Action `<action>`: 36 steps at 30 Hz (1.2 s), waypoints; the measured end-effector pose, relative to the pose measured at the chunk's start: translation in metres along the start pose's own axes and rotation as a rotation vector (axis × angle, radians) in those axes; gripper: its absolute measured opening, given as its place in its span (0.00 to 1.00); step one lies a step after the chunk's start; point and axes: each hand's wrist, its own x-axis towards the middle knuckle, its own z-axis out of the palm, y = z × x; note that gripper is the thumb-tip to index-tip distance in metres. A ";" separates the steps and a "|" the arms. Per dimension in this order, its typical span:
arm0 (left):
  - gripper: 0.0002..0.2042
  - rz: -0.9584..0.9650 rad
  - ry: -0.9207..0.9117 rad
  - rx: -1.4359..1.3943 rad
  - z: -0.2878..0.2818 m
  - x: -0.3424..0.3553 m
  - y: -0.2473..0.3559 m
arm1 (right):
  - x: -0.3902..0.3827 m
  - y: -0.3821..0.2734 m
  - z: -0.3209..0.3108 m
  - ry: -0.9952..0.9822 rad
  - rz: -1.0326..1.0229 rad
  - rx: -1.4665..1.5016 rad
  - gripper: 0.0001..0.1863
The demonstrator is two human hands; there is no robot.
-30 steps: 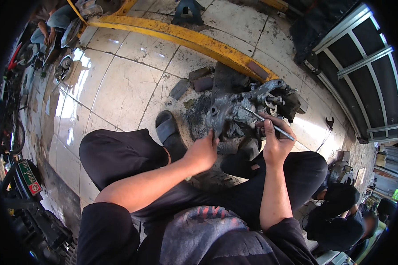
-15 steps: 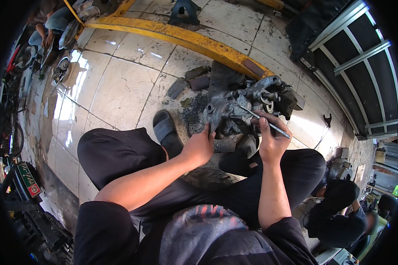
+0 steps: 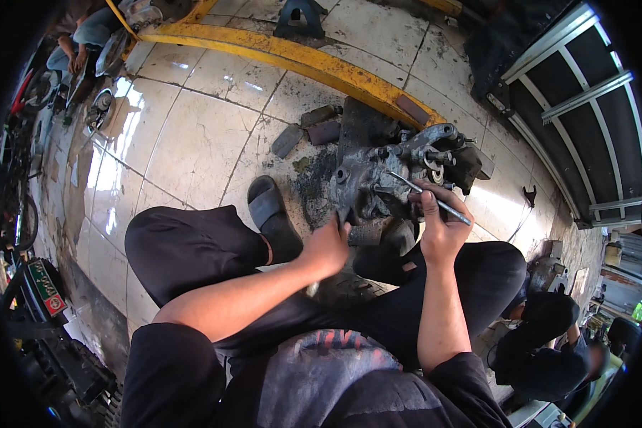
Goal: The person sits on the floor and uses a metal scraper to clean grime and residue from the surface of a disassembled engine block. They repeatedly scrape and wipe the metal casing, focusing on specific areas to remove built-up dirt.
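Observation:
A greasy grey metal casting, with several bosses and projecting shafts, lies on a dark, dirty pad in front of me. My right hand is closed round a thin silver metal rod, its tip resting at the casting's upper surface. My left hand is at the lower-left edge of the casting, fingers curled; what exactly they grip is hidden. Small dark blocks lie just left of the casting.
A yellow steel beam crosses the floor beyond. A black stand stands behind it, a metal-framed panel at right. My legs and grey sandal surround the work. Other people sit at upper left and lower right.
Since half a second ago my left hand has shifted slightly downward and its fingers have curled more. My right hand and the rod remain at about the same spot.

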 end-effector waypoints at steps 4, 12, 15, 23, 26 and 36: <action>0.32 -0.080 -0.044 -0.110 0.006 0.009 -0.022 | 0.001 0.002 0.002 -0.003 -0.013 0.010 0.09; 0.28 -0.089 0.022 -0.183 -0.009 0.020 -0.008 | 0.003 0.000 0.002 -0.001 -0.013 0.025 0.09; 0.28 -0.066 0.053 -0.218 0.002 0.021 -0.018 | 0.002 0.001 0.003 -0.010 0.000 0.022 0.10; 0.26 -0.152 -0.031 -0.215 -0.004 0.012 -0.010 | 0.002 0.001 0.005 0.006 -0.008 0.013 0.10; 0.25 -0.174 -0.029 -0.240 -0.014 0.017 -0.009 | 0.001 -0.001 0.003 -0.001 0.011 -0.028 0.10; 0.28 -0.264 -0.067 -0.224 -0.020 0.021 -0.002 | 0.004 -0.002 0.005 -0.012 -0.027 -0.015 0.09</action>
